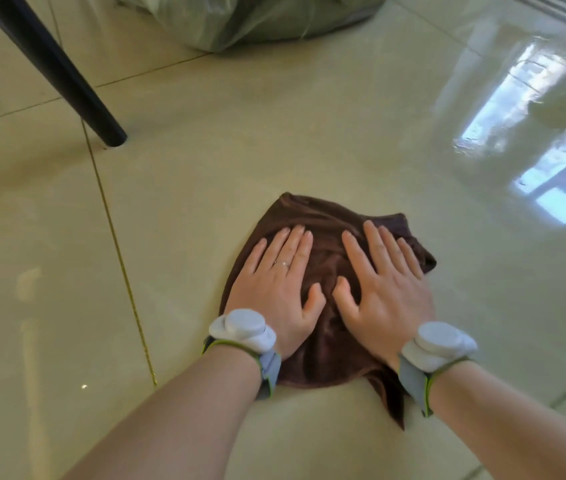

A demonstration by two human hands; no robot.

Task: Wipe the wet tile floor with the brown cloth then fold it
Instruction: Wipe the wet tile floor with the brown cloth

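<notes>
Both hands, left hand (pixel 276 282) and right hand (pixel 383 289), press flat with straight fingers on the crumpled brown cloth (pixel 323 341) lying on the shiny pale tile floor (pixel 205 168).

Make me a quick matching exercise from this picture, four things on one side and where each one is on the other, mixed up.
Things:
1. brown cloth
2. black leg
3. green bag
4. ring

Places:
A. top of the view, on the tile floor
B. on a finger of the left hand
C. flat under both hands
D. slanting down to the floor, upper left

Pairs: 1-C, 2-D, 3-A, 4-B. The right hand also presses the cloth.
</notes>
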